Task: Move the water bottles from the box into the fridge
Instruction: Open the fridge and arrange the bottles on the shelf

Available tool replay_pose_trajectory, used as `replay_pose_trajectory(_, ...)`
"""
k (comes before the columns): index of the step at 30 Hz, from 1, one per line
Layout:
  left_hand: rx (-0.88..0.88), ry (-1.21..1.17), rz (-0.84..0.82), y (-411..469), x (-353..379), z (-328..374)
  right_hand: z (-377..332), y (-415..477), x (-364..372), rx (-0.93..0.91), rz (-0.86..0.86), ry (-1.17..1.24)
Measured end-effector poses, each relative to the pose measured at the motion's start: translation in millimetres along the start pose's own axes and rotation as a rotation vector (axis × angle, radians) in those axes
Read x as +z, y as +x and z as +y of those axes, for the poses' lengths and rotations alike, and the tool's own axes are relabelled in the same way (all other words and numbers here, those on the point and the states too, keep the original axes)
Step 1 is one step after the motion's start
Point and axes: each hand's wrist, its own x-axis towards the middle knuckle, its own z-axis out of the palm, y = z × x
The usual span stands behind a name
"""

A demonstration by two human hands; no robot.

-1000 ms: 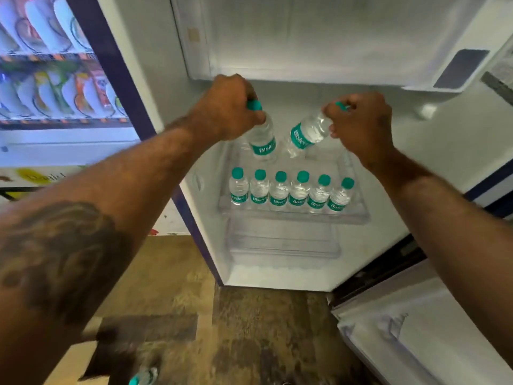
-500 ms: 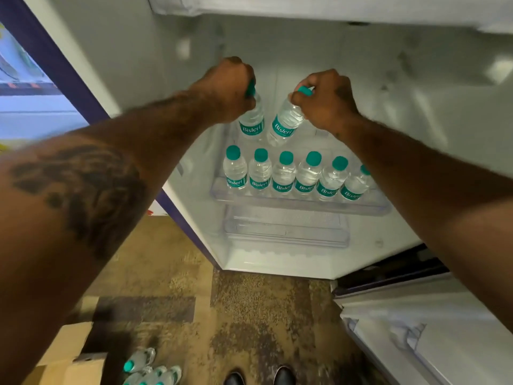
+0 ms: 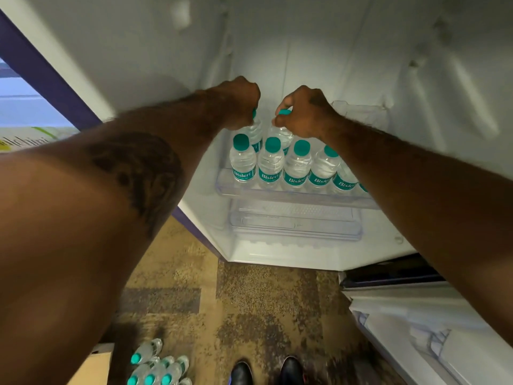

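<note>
Both hands were reaching into the fridge [image 3: 277, 37]: the left hand [image 3: 240, 104] was curled round the green cap and neck of one water bottle [image 3: 256, 132], and the right hand [image 3: 302, 112] pinched the cap of a second bottle [image 3: 283, 133] just beside it. Fingers covered most of both caps, so only a sliver of green showed under each fist, and the lower halves of the two held bottles were hidden behind the front row [image 3: 270, 165] of bottles. Whether their bases touched the clear shelf [image 3: 277, 191] could not be told. Both held bottles stood close to upright, long axis vertical, caps up.

The front row stood upright on the shelf too, caps up and labels facing outward. Four of its bottles showed clearly, a fifth was partly covered by the right forearm, and only a scrap of green label showed from a sixth. A clear drawer [image 3: 294, 223] sat beneath the shelf.

At the lower edge, spare bottles [image 3: 155, 368] lay on their sides with caps pointing down-left, next to a corner of the cardboard box [image 3: 94, 366]. The left arm hid most of the box and the frame cut it off, so whether those bottles lay inside it was unclear. Two black shoes [image 3: 241, 372] on the patterned carpet [image 3: 263, 295] were also cut off
</note>
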Motion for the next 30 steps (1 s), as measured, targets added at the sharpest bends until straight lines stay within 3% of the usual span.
replay_pose_trajectory(16, 0.022, 0.067, -0.044, 4, 17, -2, -4, 8, 17, 0.000, -0.054, -0.053)
replay_pose_trajectory(26, -0.062, 0.056, -0.085, -2, 18, 3, -2, -1, 12, 0.019, -0.075, -0.110)
replay_pose_trajectory(30, -0.087, -0.026, -0.032, -11, 16, 8, 3, -10, 3, 0.030, 0.046, -0.112)
